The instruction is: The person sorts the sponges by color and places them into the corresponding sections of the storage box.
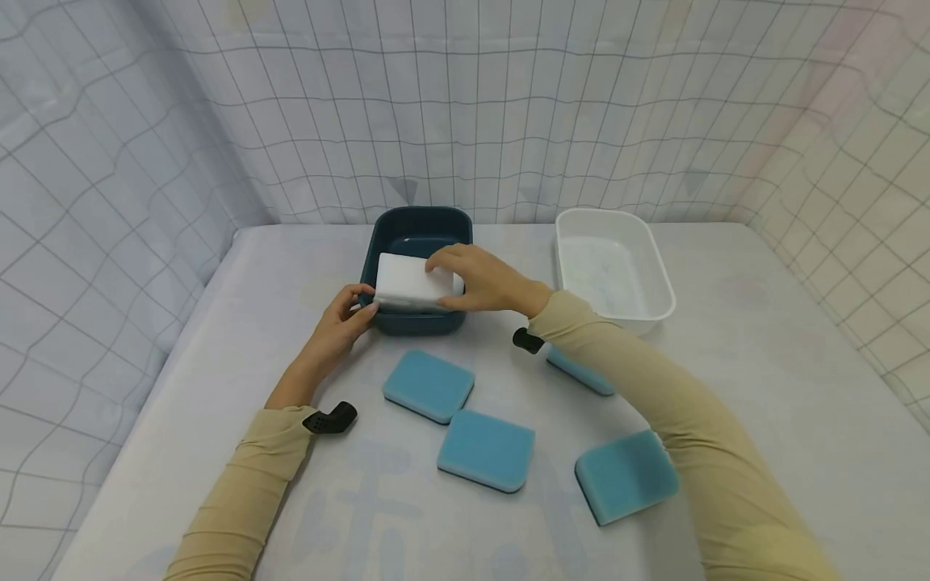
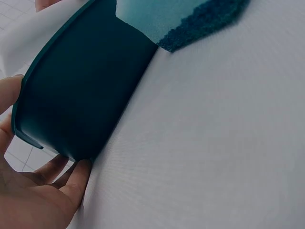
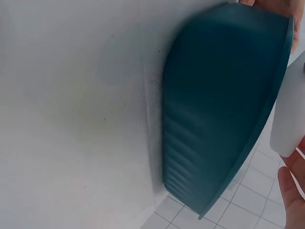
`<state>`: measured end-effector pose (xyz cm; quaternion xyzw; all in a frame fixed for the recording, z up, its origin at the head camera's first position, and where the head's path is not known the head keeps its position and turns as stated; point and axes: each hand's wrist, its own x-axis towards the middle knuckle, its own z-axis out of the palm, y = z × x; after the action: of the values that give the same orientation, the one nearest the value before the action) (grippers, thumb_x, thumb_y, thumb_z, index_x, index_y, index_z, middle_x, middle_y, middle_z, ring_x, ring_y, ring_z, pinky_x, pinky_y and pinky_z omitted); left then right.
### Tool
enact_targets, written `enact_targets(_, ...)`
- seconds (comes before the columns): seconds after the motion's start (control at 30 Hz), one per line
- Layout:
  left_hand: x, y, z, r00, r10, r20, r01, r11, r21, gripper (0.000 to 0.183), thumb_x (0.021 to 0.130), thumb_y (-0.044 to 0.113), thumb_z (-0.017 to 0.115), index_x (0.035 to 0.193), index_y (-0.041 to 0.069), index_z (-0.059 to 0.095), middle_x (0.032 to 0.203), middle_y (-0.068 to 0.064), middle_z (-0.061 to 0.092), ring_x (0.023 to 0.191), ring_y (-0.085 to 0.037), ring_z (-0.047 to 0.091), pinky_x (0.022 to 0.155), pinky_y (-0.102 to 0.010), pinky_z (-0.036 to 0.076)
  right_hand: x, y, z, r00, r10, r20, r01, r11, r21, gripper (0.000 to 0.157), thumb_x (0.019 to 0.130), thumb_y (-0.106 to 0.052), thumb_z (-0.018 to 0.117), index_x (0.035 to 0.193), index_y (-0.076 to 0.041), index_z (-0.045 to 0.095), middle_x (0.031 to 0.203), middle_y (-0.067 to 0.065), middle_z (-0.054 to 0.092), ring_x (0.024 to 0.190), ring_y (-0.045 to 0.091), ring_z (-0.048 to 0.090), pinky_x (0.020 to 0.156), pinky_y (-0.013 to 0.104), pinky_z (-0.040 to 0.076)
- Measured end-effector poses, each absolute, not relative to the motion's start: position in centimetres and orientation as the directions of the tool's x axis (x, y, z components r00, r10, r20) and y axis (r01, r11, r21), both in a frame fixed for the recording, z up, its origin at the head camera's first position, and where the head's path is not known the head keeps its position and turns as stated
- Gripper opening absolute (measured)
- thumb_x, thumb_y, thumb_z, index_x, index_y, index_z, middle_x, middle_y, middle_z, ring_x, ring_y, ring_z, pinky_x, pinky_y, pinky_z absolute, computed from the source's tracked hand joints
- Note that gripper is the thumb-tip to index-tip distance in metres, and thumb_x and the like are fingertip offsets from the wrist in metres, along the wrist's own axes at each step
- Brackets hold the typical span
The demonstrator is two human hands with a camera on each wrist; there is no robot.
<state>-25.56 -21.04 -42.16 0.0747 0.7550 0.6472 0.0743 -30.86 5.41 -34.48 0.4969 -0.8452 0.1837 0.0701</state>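
A dark teal bin stands at the back of the table. My left hand grips its front left corner; in the left wrist view the thumb is at the rim and the fingertips lie low against the wall. Over the front of the bin, my right hand holds a white sponge-like block by its right end, thumb in front and fingers on top. In the right wrist view the block shows beyond the bin's rim. A pale layer under the block is mostly hidden.
Two blue sponges with dark undersides, one left and one right, lie before the bin. Another sponge is beside the right sleeve, and one is partly under the forearm. A white bin stands at the back right. Gridded cloth hangs behind.
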Motion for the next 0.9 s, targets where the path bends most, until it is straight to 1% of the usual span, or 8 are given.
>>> enact_targets(0.1, -25.6, -21.0, -42.2, -0.977, 0.211, -0.011, 0.021, 0.148, 0.989, 0.02, 0.098, 0.029, 0.048, 0.117, 0.03, 0.043, 0.139, -0.011, 0.027, 0.12, -0.015, 0.039, 0.091, -0.014, 0.04, -31.1, 5.3, -34.7, -0.511, -0.803, 0.305, -0.858, 0.458, -0.233, 0.042, 0.084, -0.028, 0.069, 0.117, -0.007, 0.056, 0.123, 0.01, 0.06, 0.105, 0.023, 0.057, 0.092, 0.038, 0.044)
enact_targets(0.2, -25.5, -21.1, -42.3, -0.977, 0.211, -0.006, 0.027, 0.152, 0.988, 0.024, 0.097, 0.03, 0.049, 0.12, 0.026, 0.043, 0.139, -0.011, 0.027, 0.118, -0.013, 0.04, 0.09, -0.014, 0.04, -31.3, 5.3, -34.9, -0.52, -0.796, 0.31, -0.853, 0.472, -0.222, 0.041, 0.083, -0.027, 0.07, 0.116, -0.006, 0.057, 0.12, 0.01, 0.062, 0.102, 0.023, 0.058, 0.09, 0.039, 0.045)
enact_targets(0.33, -25.4, -21.1, -42.2, -0.977, 0.211, -0.001, 0.033, 0.161, 0.986, 0.031, 0.097, 0.032, 0.049, 0.125, 0.02, 0.041, 0.142, -0.013, 0.026, 0.118, -0.012, 0.04, 0.092, -0.016, 0.04, -31.5, 5.3, -35.1, -0.528, -0.789, 0.314, -0.849, 0.485, -0.209, 0.042, 0.083, -0.027, 0.07, 0.115, -0.005, 0.057, 0.117, 0.01, 0.063, 0.102, 0.024, 0.059, 0.09, 0.039, 0.045)
enact_targets(0.47, -25.4, -21.2, -42.1, -0.977, 0.214, 0.001, 0.035, 0.157, 0.987, 0.034, 0.097, 0.032, 0.049, 0.126, 0.017, 0.04, 0.143, -0.015, 0.025, 0.12, -0.013, 0.04, 0.097, -0.021, 0.039, -31.8, 5.5, -35.4, -0.537, -0.781, 0.318, -0.844, 0.498, -0.201, 0.042, 0.083, -0.026, 0.071, 0.116, -0.004, 0.057, 0.117, 0.012, 0.064, 0.104, 0.026, 0.06, 0.094, 0.041, 0.045)
enact_targets(0.57, -25.4, -21.1, -42.1, -0.978, 0.21, -0.004, 0.03, 0.161, 0.986, 0.03, 0.097, 0.032, 0.049, 0.124, 0.021, 0.041, 0.143, -0.014, 0.025, 0.12, -0.014, 0.039, 0.098, -0.023, 0.039, -31.9, 5.5, -35.6, -0.555, -0.774, 0.305, -0.832, 0.517, -0.202, 0.042, 0.083, -0.025, 0.071, 0.116, -0.004, 0.056, 0.117, 0.012, 0.064, 0.105, 0.026, 0.06, 0.096, 0.042, 0.044)
enact_targets(0.73, -25.6, -21.1, -42.3, -0.979, 0.205, -0.009, 0.027, 0.17, 0.985, 0.022, 0.097, 0.031, 0.049, 0.118, 0.028, 0.043, 0.14, -0.012, 0.026, 0.117, -0.012, 0.041, 0.094, -0.016, 0.041, -32.0, 5.4, -35.7, -0.625, -0.749, 0.219, -0.78, 0.597, -0.185, 0.043, 0.084, -0.028, 0.07, 0.118, -0.007, 0.055, 0.119, 0.012, 0.063, 0.105, 0.026, 0.059, 0.103, 0.044, 0.039)
enact_targets(0.83, -25.7, -21.1, -42.4, -0.978, 0.207, -0.007, 0.027, 0.163, 0.986, 0.021, 0.097, 0.031, 0.049, 0.117, 0.029, 0.043, 0.14, -0.011, 0.026, 0.116, -0.012, 0.041, 0.091, -0.013, 0.041, -32.0, 5.2, -35.6, -0.666, -0.73, 0.153, -0.745, 0.647, -0.161, 0.043, 0.084, -0.03, 0.069, 0.119, -0.009, 0.054, 0.119, 0.01, 0.063, 0.106, 0.025, 0.058, 0.108, 0.045, 0.034)
enact_targets(0.9, -25.7, -21.1, -42.4, -0.978, 0.209, -0.006, 0.029, 0.163, 0.986, 0.021, 0.097, 0.03, 0.049, 0.118, 0.029, 0.043, 0.141, -0.011, 0.025, 0.116, -0.012, 0.041, 0.09, -0.012, 0.041, -32.1, 5.1, -35.5, -0.681, -0.722, 0.125, -0.732, 0.664, -0.153, 0.043, 0.084, -0.031, 0.069, 0.119, -0.01, 0.054, 0.119, 0.01, 0.063, 0.107, 0.024, 0.058, 0.11, 0.045, 0.031)
